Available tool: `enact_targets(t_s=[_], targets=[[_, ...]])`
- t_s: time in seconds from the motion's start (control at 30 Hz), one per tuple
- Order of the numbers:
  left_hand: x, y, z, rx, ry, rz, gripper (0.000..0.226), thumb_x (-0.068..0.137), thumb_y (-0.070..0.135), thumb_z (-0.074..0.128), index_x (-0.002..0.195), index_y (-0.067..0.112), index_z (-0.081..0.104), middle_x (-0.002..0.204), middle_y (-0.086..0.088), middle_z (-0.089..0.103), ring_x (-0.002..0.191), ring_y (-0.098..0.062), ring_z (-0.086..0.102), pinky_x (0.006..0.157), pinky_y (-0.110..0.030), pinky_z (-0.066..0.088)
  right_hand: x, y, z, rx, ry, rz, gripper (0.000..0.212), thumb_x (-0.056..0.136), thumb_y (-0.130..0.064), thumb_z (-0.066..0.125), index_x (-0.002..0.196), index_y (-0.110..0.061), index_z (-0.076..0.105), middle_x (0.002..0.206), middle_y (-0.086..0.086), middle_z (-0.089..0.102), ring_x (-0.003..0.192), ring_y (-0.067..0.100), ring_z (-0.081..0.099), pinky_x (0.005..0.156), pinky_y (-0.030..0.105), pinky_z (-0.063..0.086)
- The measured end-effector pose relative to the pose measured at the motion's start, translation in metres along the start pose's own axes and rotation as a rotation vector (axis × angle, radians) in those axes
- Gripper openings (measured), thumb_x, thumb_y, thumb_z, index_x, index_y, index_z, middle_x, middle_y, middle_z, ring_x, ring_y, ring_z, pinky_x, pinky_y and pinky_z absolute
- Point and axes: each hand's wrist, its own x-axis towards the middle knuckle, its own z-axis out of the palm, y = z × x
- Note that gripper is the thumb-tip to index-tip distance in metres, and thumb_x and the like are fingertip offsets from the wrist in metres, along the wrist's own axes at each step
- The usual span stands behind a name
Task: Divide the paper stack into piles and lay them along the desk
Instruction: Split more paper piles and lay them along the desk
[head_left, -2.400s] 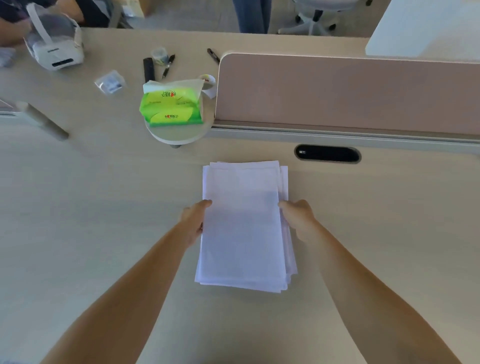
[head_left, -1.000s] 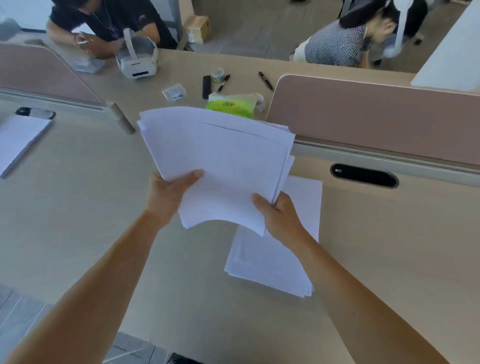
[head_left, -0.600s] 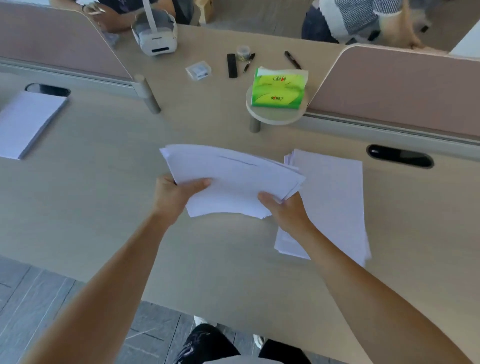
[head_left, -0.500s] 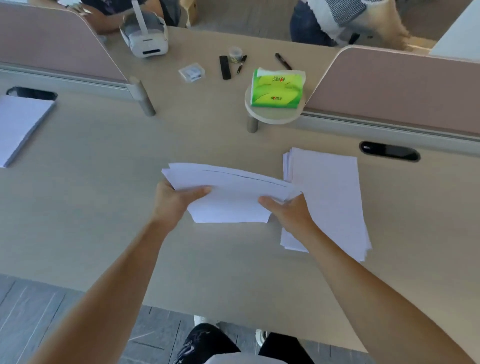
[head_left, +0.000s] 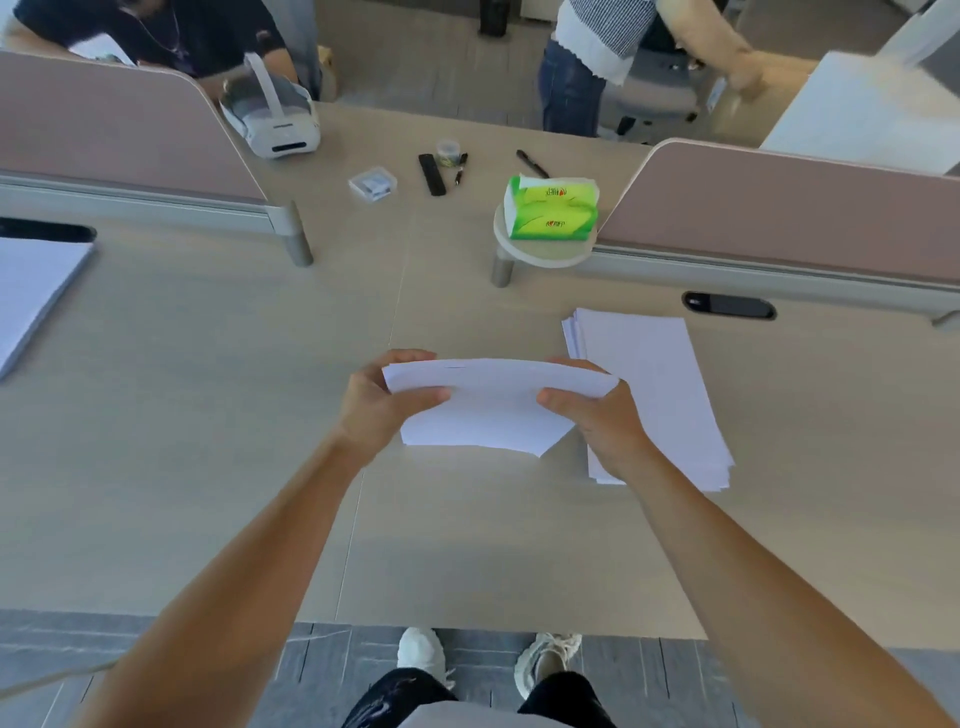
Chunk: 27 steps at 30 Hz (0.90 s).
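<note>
A sheaf of white paper (head_left: 488, 410) hangs just above the desk (head_left: 208, 415), held at both sides. My left hand (head_left: 382, 402) grips its left edge, thumb on top and fingers curled behind. My right hand (head_left: 605, 421) grips the right edge the same way. The sheaf bows upward in the middle. To its right the remaining paper stack (head_left: 654, 384) lies flat on the desk, partly under my right hand. Another white pile (head_left: 31, 291) lies at the far left edge.
A green tissue pack (head_left: 553, 208) sits on a small round stand at the back. Pink divider panels (head_left: 789, 208) flank it. Pens, a black remote (head_left: 432, 174) and a white headset (head_left: 272, 119) lie beyond. Two people are across the desk. The desk's near edge is above my shoes.
I lifted a sheaf off the stack with both hands, carried it left, and lowered it close to the desk. The remaining stack stayed at the right.
</note>
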Motion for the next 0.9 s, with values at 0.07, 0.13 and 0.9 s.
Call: enact_targets(t_s=[0.07,0.13,0.9], targets=[[-0.002,0.000,0.005,0.003,-0.010,-0.005,0.049,0.054,0.029,0.085,0.097,0.007,0.073,0.098,-0.011,0.075,0.086,-0.022,0.073,0.073,-0.037,0.058,-0.001,0.000,0.004,-0.014,0.028,0.004,0.032,0.062,-0.016,0.090,0.092,-0.016,0.077,0.095,0.006,0.077,0.092,0.025,0.073,0.087,0.044,0.057],[-0.003,0.001,0.008,0.025,0.001,0.011,0.045,0.058,0.032,0.083,0.094,0.005,0.075,0.098,-0.015,0.075,0.090,-0.030,0.073,0.077,-0.047,0.059,-0.002,-0.004,0.009,-0.015,0.084,-0.013,0.021,0.071,-0.012,0.086,0.090,-0.015,0.077,0.091,0.004,0.078,0.088,0.022,0.074,0.085,0.043,0.058],[-0.002,-0.001,-0.022,-0.018,-0.105,-0.013,0.071,0.061,0.027,0.086,0.125,0.018,0.057,0.119,-0.007,0.069,0.109,-0.026,0.067,0.093,-0.048,0.054,-0.010,-0.002,0.009,0.016,-0.055,-0.004,0.055,0.061,-0.029,0.092,0.108,-0.010,0.072,0.108,0.009,0.076,0.101,0.025,0.072,0.093,0.041,0.054]])
